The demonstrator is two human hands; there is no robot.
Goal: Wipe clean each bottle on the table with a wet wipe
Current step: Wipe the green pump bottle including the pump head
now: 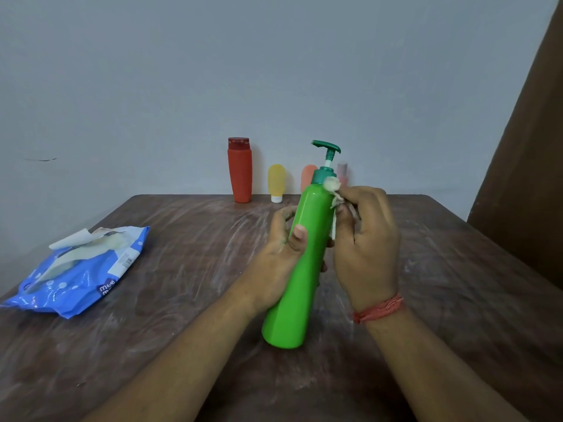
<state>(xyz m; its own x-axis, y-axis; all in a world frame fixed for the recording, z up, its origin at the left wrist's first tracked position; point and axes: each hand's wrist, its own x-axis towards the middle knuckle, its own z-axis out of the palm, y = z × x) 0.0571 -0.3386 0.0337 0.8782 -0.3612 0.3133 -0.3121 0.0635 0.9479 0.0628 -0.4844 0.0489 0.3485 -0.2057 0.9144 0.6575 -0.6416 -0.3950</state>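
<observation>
A tall green pump bottle (pixel 300 269) with a dark green pump head is held tilted above the table. My left hand (pixel 278 251) grips its middle, thumb across the front. My right hand (pixel 367 239) presses a crumpled white wet wipe (pixel 332 184) against the bottle's shoulder, just below the collar. At the table's far edge stand a red bottle (pixel 240 170), a small yellow tube (pixel 276 182) on its white cap, an orange tube (pixel 307 175) and a pink tube (pixel 342 172), the last two partly hidden behind the green bottle.
A blue pack of wet wipes (pixel 79 272) lies at the left with its flap peeled open. The brown table (pixel 189 239) is streaked with white smears. A grey wall stands behind it and a brown curtain (pixel 530 166) hangs at the right.
</observation>
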